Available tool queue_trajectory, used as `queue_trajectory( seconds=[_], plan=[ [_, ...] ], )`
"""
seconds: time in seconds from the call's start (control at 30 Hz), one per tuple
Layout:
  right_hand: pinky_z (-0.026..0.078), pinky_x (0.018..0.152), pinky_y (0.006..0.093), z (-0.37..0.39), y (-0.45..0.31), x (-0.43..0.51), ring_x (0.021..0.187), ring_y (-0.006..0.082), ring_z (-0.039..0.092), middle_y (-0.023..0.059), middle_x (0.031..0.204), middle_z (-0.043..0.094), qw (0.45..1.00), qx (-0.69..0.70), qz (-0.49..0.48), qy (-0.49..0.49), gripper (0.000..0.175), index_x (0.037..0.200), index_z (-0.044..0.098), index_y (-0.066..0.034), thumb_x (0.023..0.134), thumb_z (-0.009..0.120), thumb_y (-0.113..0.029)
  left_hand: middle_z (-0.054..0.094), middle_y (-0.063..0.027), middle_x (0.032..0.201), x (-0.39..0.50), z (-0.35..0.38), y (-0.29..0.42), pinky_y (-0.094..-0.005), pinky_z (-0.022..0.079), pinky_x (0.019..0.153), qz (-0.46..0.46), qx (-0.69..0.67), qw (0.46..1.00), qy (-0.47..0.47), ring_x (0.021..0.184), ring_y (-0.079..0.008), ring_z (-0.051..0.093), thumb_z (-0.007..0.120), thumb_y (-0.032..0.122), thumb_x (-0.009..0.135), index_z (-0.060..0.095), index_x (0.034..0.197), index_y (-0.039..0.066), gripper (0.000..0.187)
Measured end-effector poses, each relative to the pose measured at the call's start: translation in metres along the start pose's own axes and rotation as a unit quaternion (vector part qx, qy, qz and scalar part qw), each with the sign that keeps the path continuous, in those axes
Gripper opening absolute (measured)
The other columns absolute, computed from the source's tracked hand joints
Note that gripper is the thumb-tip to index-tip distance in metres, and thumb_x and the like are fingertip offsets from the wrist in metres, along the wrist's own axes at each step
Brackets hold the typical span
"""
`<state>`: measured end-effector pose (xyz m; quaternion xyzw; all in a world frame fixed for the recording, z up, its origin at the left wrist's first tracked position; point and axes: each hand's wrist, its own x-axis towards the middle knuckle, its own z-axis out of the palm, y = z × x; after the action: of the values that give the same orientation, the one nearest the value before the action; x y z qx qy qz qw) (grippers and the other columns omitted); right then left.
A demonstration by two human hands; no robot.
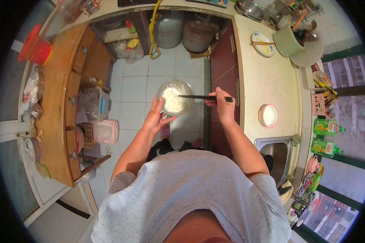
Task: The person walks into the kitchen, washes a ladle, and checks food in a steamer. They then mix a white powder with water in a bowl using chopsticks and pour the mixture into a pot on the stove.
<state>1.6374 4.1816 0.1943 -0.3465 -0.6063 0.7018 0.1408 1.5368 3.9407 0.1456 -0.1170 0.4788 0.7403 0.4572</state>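
Note:
My left hand (pixel 155 116) holds a round metal bowl (pixel 187 88) from its left side and underneath, above the tiled floor. A pale, lumpy, flour-like mixture (pixel 173 101) lies in the bowl. Dark chopsticks (pixel 197 97) are gripped in my right hand (pixel 223 104), to the right of the bowl, and their tips reach into the mixture. A small white bowl with a pink rim (pixel 268 116) stands on the counter to the right; whatever is inside looks white and cannot be made out.
The pale counter (pixel 249 82) runs along the right, with a patterned plate (pixel 262 44), a green utensil holder (pixel 287 41) and a metal sink (pixel 275 152). A wooden cabinet (pixel 53 115) stands left. Gas cylinders (pixel 168 30) sit under the far counter. Green detergent bottles (pixel 324 127) line the windowsill.

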Motion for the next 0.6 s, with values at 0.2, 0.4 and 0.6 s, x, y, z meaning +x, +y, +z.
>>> queue_trajectory(
  seconds=[0.2,0.4,0.6],
  plan=[
    [0.058,0.061,0.0326,0.004,0.006,-0.001,0.066,0.0247,0.070,0.0167,0.080,0.067,0.999,0.041,0.021,-0.019,0.038,0.086,0.065,0.0060,0.097,0.054,-0.029,0.026,-0.0064,0.153,0.003,-0.003,-0.002,-0.0506,0.056,0.090,0.001,0.003,1.000,-0.013,0.133,-0.0302,0.041,0.055,0.051,0.095,0.013,0.154,0.033,0.074],
    [0.058,0.060,0.0332,0.010,-0.001,-0.005,0.065,0.0240,0.069,0.0163,0.080,0.067,0.997,0.070,0.032,-0.023,0.038,0.084,0.065,0.0051,0.097,0.053,-0.029,0.027,-0.0064,0.153,0.005,-0.005,0.004,-0.0506,0.057,0.088,0.006,0.009,1.000,-0.011,0.132,-0.0299,0.042,0.053,0.052,0.096,0.015,0.153,0.032,0.071],
    [0.058,0.060,0.0332,0.003,0.000,-0.003,0.064,0.0245,0.069,0.0144,0.082,0.068,0.998,0.064,0.022,-0.016,0.038,0.084,0.065,0.0044,0.098,0.052,-0.029,0.030,-0.0074,0.151,0.007,-0.007,0.001,-0.0510,0.056,0.090,0.017,0.004,1.000,-0.011,0.132,-0.0305,0.042,0.052,0.053,0.096,0.017,0.152,0.031,0.069]
  ],
)
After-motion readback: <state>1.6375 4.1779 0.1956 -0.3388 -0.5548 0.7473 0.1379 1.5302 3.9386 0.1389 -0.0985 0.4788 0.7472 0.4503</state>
